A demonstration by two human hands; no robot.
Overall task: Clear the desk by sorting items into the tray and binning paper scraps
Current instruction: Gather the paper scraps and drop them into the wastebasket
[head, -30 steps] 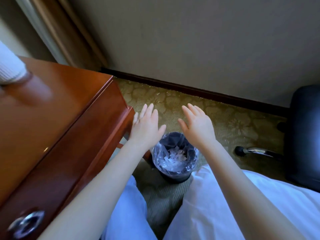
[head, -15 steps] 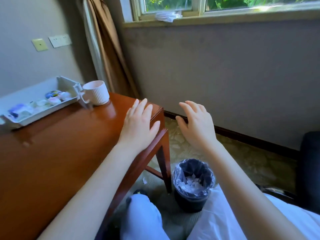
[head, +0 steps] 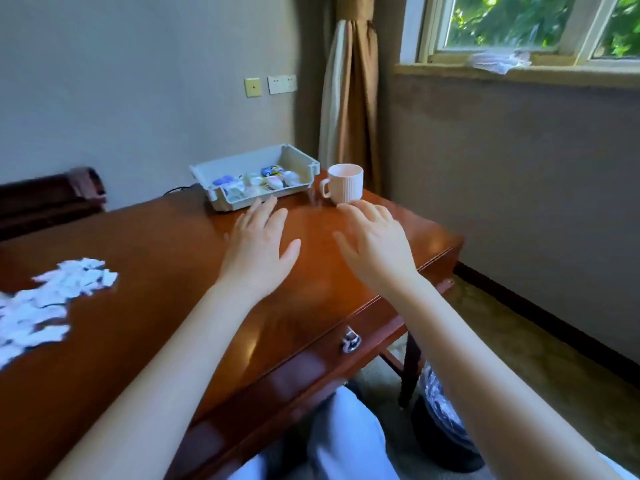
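Note:
A pile of white paper scraps (head: 52,306) lies on the left of the wooden desk (head: 156,271). At the desk's far side stands a pale grey tray (head: 298,161) with several small items inside. My left hand (head: 258,244) and my right hand (head: 377,244) hover side by side over the desk's middle, fingers straight and spread, holding nothing. The black bin (head: 440,431) with a clear liner and white scraps stands on the floor at the desk's right leg, partly hidden by my right arm.
A pink ribbed mug (head: 344,183) stands right of the tray near the desk's far right corner. A drawer with a metal pull (head: 350,341) faces me. A curtain (head: 349,98) hangs behind. Dark furniture (head: 48,199) sits at the far left.
My view has swung up and left from the bin on the floor to the desk top. Both hands, still empty and spread, have moved from above the bin to above the desk.

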